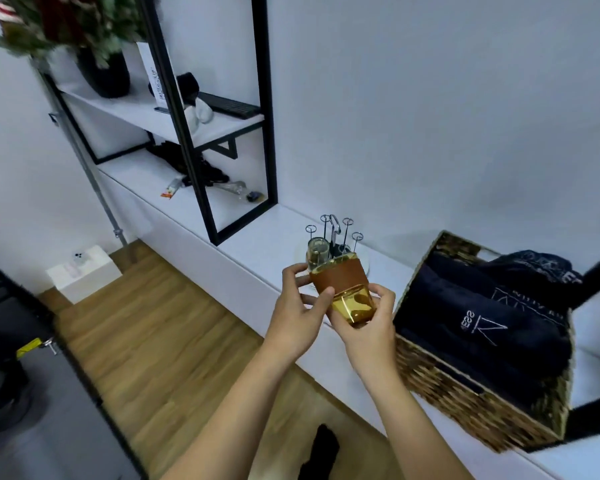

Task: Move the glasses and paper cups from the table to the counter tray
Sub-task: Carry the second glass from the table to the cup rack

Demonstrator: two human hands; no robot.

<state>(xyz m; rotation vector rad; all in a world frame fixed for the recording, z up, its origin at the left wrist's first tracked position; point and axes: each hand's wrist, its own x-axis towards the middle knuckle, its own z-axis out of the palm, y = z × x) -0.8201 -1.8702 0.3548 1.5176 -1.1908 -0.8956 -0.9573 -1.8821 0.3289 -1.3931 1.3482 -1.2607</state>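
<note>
Both of my hands hold an amber glass (352,301) with a brown sleeve around its middle, tilted so its base points toward me. My left hand (300,306) grips its left side, thumb on the sleeve. My right hand (368,327) cups the base from below. A small clear glass (317,252) sits just behind the amber one, at the round white counter tray (367,268). A wire rack with looped prongs and a metal handle (335,230) rises from the tray. No paper cups are in view.
The white counter (257,244) runs along the wall. A woven basket (471,400) of dark folded cloth stands close on the right. A black-framed shelf (222,133) with a plant and keyboard is at the left. Wooden floor lies below.
</note>
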